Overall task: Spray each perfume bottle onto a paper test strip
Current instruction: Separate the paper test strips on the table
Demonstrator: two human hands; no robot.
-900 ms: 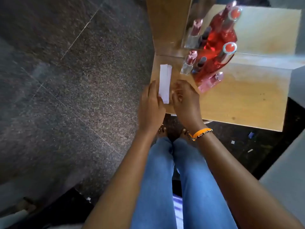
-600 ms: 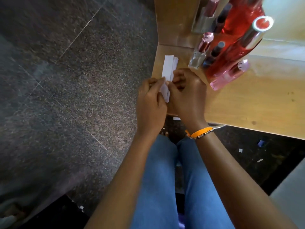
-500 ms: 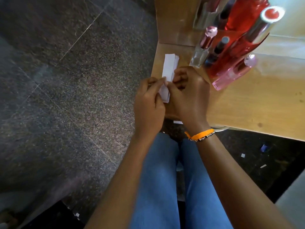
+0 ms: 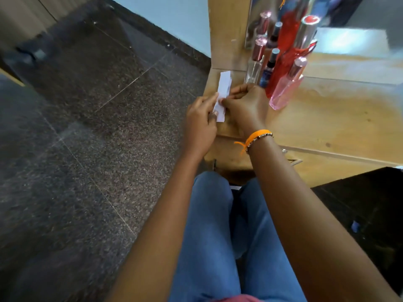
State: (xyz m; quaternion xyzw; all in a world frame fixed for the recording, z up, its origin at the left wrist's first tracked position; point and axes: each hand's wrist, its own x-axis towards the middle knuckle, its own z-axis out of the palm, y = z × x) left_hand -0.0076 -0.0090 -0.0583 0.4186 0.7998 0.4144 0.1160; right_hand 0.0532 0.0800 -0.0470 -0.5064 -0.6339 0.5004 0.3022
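A small stack of white paper test strips [image 4: 224,83] lies at the left end of a wooden dresser top [image 4: 338,127]. My left hand [image 4: 200,125] and my right hand [image 4: 246,105] both pinch the near end of the strips between thumb and fingers. Just right of my right hand stand several perfume bottles: a clear one with a rose cap [image 4: 255,66], a dark blue one [image 4: 268,73], a tall red one [image 4: 283,62] and a pale pink one [image 4: 285,88]. All are capped and upright.
A mirror [image 4: 349,22] behind the bottles doubles them in reflection. The dresser's left edge drops to a dark speckled tile floor [image 4: 98,127]. My knees in blue jeans [image 4: 218,225] sit below the front edge. An orange bracelet [image 4: 255,137] is on my right wrist.
Both hands closed in on the strips, going from resting beside them to pinching their near end. The view tilted up, showing more floor and wall.
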